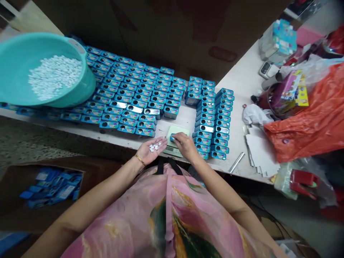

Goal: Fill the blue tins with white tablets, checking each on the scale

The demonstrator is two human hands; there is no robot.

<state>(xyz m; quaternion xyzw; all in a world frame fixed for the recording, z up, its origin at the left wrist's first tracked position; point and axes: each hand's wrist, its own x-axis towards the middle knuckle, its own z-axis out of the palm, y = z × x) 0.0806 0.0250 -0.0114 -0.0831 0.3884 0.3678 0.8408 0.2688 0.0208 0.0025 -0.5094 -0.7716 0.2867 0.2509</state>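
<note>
My left hand [152, 149] is palm up with its fingers stretched out, cupping several small white tablets [155, 147]. A gold bracelet circles that wrist. Just to its right, my right hand [184, 144] has its fingers pinched together over a small blue tin [172, 137]. That tin stands on a pale green weighing scale [177, 129] at the table's front edge. Whatever is between the right fingertips is too small to make out. My right hand hides part of the scale and the tin.
Rows of blue tins [134, 96] with round holes on top fill the left; more tins [212, 118] stand right. A turquoise tub [88, 86] holds white tablets. A metal tube [236, 162], white cards [262, 150] and an orange bag [309, 114] lie right. A cardboard box [96, 168] is below left.
</note>
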